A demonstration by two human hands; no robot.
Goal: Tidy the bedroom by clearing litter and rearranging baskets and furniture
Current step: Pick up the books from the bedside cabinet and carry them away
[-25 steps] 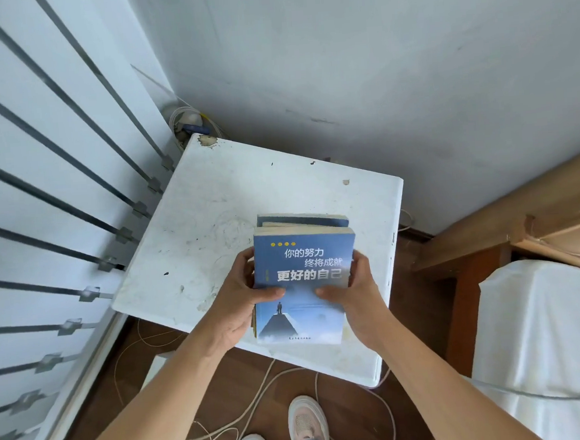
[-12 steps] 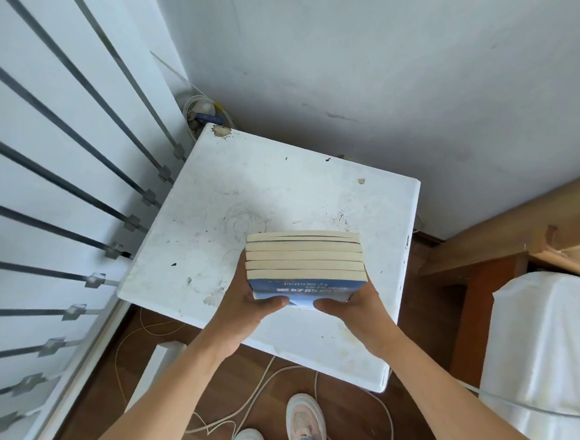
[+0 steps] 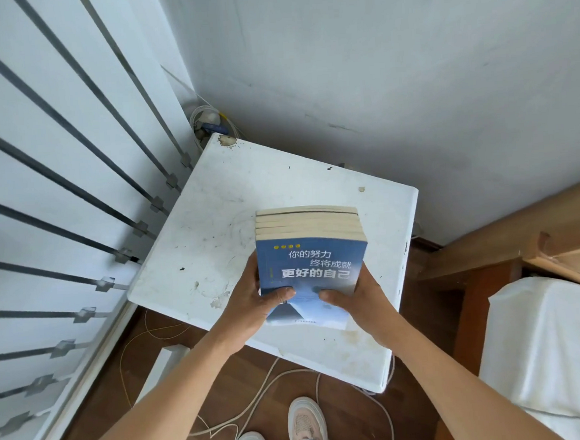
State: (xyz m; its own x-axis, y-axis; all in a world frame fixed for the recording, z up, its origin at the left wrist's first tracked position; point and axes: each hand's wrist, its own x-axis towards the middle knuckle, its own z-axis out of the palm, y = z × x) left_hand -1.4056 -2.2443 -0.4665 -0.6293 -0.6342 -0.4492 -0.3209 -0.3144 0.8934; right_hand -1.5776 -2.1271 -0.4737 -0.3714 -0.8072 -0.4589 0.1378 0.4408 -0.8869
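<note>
Over the near right part of a scuffed white worktop (image 3: 245, 188) set into a room corner, a person holds one stack of books (image 3: 311, 252) between two hands. The left hand (image 3: 253, 301) grips the stack's left side with its thumb laid across the cover, while the right hand (image 3: 359, 301) grips the right side the same way, both thumbs nearly meeting near the cover's lower middle. The stack tilts toward the camera, showing the top book's blue cover (image 3: 314, 269) with white Chinese lettering and, behind it, cream page edges (image 3: 308, 225) of about five books; the exact count is hard to tell. Whether the stack's underside touches the worktop cannot be told. The worktop carries dark specks, and one chipped corner (image 3: 227, 140) sits at its far end, beside a coil of pale cable (image 3: 209, 122) against the grey wall (image 3: 373, 59). On the left, a white panel crossed by several dark metal bars (image 3: 72, 166) runs along the worktop's edge. Below, two pale shoes (image 3: 306, 421) stand on the dark wood floor (image 3: 436, 312) among loose white cables (image 3: 259, 393). To the right, one white-sheeted bed (image 3: 548, 356) adjoins a wooden frame (image 3: 489, 240).
</note>
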